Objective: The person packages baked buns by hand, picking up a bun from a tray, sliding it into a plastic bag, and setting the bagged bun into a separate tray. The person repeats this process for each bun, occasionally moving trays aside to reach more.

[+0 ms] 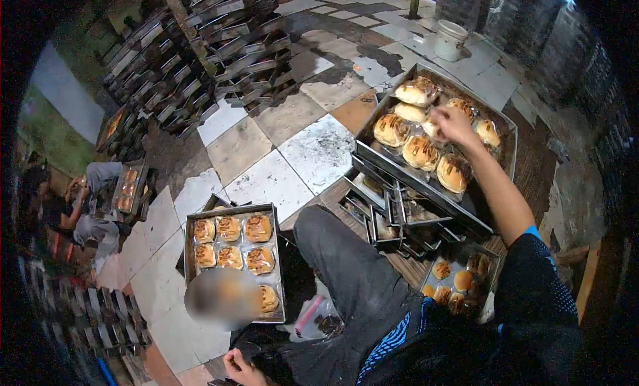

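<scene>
My right hand (454, 128) reaches over a dark metal tray (426, 182) at the upper right. Its fingers are closed on a plastic-wrapped bun (430, 128) in the middle of that tray. Other wrapped buns with brown topping (421, 151) lie around it. My left hand (241, 367) is low in the view, near my leg, its fingers curled with nothing visible in them. Ahead of it stands another metal tray (279, 289) with rows of wrapped buns (228, 229). A blurred patch hides part of that tray's near end.
More trays (399, 216) are stacked under the right one. A lower tray of buns (459, 279) is beside my leg. A plastic bag (319, 319) lies between my legs. Tall tray stacks (246, 50) stand behind. Another person (93, 199) sits at left; a white bucket (450, 40) stands behind.
</scene>
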Demonstrator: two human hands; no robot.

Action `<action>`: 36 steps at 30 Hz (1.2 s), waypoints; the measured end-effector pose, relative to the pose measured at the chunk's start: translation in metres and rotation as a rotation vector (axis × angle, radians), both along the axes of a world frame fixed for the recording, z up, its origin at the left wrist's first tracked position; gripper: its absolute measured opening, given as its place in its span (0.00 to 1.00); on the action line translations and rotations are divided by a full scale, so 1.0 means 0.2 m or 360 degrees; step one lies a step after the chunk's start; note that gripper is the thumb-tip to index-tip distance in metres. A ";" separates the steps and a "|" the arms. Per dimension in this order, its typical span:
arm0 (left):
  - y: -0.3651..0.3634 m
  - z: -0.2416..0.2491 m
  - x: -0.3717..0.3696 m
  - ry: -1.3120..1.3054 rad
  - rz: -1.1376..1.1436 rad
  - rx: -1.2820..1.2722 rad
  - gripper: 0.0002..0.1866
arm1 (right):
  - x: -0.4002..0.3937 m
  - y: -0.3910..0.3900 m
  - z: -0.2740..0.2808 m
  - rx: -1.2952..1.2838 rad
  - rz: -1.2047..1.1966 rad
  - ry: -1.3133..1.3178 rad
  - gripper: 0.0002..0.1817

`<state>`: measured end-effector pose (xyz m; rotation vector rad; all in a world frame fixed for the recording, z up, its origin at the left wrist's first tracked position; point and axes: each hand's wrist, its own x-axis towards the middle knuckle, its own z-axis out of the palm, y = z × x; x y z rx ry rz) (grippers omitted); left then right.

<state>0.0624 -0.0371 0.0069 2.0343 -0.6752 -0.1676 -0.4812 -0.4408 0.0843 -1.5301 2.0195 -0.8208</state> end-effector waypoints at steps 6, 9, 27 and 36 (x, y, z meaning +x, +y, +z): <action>0.04 0.00 -0.01 0.0341 0.0230 0.0095 0.12 | 0.09 -0.15 -0.13 -0.0128 0.0035 0.0882 0.16; 0.21 -0.27 0.21 0.0394 0.0119 0.0025 0.09 | 0.09 -0.19 -0.13 -0.0165 0.0051 0.1106 0.13; 0.25 -0.42 0.14 0.0336 0.0439 -0.0107 0.09 | 2.52 0.61 -0.20 -0.0591 0.1915 0.0118 0.06; 0.25 -0.39 0.17 0.0462 0.0502 -0.0426 0.10 | 2.30 1.04 -1.12 -0.0197 0.1086 -0.0409 0.29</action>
